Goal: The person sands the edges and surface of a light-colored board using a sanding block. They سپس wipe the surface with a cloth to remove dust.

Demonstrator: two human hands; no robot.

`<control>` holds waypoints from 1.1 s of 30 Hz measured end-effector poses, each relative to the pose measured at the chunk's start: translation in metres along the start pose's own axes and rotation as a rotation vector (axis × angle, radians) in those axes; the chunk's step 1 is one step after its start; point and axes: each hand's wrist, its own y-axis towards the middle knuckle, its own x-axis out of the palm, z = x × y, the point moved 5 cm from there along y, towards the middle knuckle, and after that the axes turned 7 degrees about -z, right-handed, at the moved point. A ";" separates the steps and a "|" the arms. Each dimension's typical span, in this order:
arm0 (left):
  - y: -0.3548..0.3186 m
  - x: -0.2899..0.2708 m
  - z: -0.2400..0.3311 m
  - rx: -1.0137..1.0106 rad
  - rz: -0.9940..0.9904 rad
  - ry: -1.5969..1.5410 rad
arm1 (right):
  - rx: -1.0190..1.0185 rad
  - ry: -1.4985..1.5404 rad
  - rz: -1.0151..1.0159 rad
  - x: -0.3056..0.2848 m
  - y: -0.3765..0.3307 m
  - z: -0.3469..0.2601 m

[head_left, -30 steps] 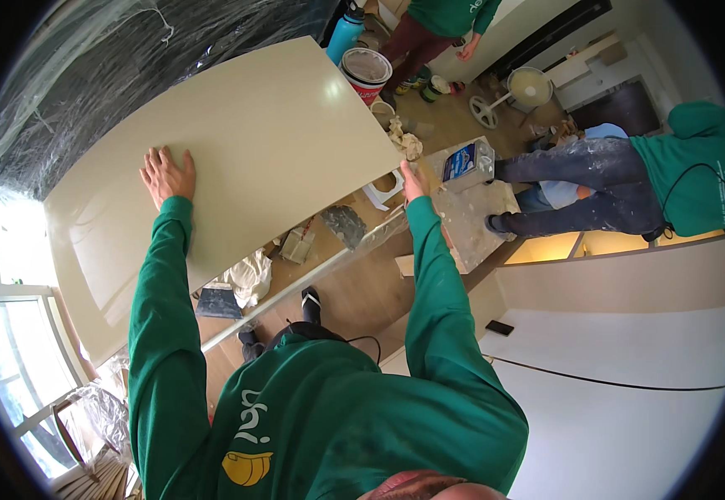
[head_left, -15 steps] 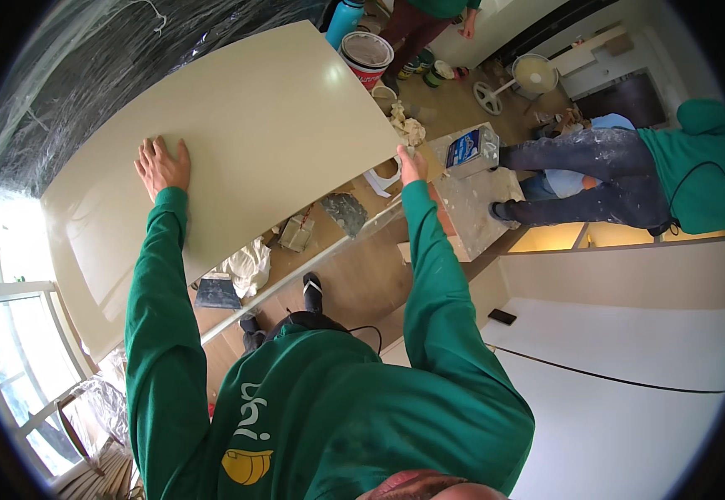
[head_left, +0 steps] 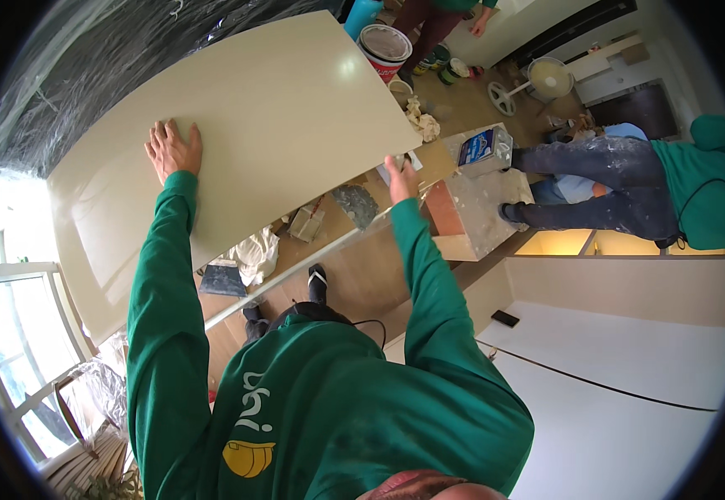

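Plainly, the person's left hand lies palm-down with fingers spread on the broad, glossy cream panel, which stretches across the space in front, from the window side at left to the clutter at right. The right hand is curled at the panel's near edge, close to its right corner; whether it pinches the edge or some small thing cannot be told. To steady the panel well, the left palm should probably press evenly, and the right fingers follow the edge lightly to spare the corner. Nearer the body, just beyond that edge, lie a dark grey, ragged-edged flat piece, a crumpled white cloth and a black rectangular slab. Past the right corner sit crumpled cream paper, a white round pail with a red label and a rectangular metal can with a blue label.
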 end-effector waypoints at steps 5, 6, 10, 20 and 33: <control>0.002 0.002 0.002 -0.004 -0.003 -0.011 | -0.073 0.127 0.031 -0.012 0.012 -0.019; 0.002 0.003 0.000 -0.010 -0.005 -0.003 | -0.054 0.085 -0.003 -0.002 0.004 -0.017; 0.001 0.000 0.007 0.009 0.003 -0.013 | -0.040 -0.009 -0.034 0.043 -0.049 -0.002; 0.002 0.002 0.000 -0.006 0.011 -0.023 | -0.059 0.071 -0.052 0.065 -0.078 -0.015; -0.001 -0.002 -0.001 -0.004 -0.008 -0.061 | 0.034 0.101 -0.019 0.069 -0.087 -0.047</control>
